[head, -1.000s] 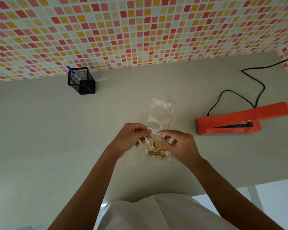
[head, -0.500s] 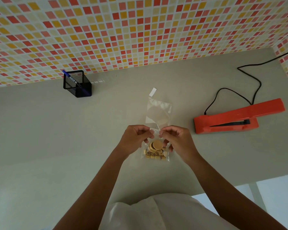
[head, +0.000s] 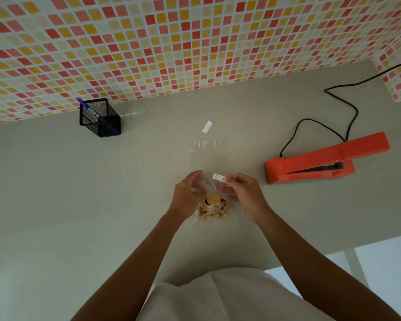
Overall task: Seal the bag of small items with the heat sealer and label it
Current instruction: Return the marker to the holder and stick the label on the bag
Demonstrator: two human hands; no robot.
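Note:
A clear plastic bag (head: 208, 154) lies on the grey table, with small wooden pieces (head: 213, 209) heaped at its near end. Its far, empty part looks blurred. My left hand (head: 187, 195) pinches the crumpled plastic just above the pieces, on the bag's left side. My right hand (head: 244, 193) holds a small white written label (head: 218, 177) between thumb and fingers, over the bag's right side. The orange heat sealer (head: 322, 161) stands to the right with its arm raised, apart from both hands.
A white paper strip (head: 207, 126) lies on the table beyond the bag. A black mesh pen holder (head: 101, 121) with a blue pen (head: 89, 109) stands at the back left by the tiled wall. The sealer's black cord (head: 347, 117) loops to the back right. The table's near edge runs at lower right.
My left hand has let go of the label and moved onto the bag. The label now hangs from my right hand alone. The camera has tilted, showing the paper strip.

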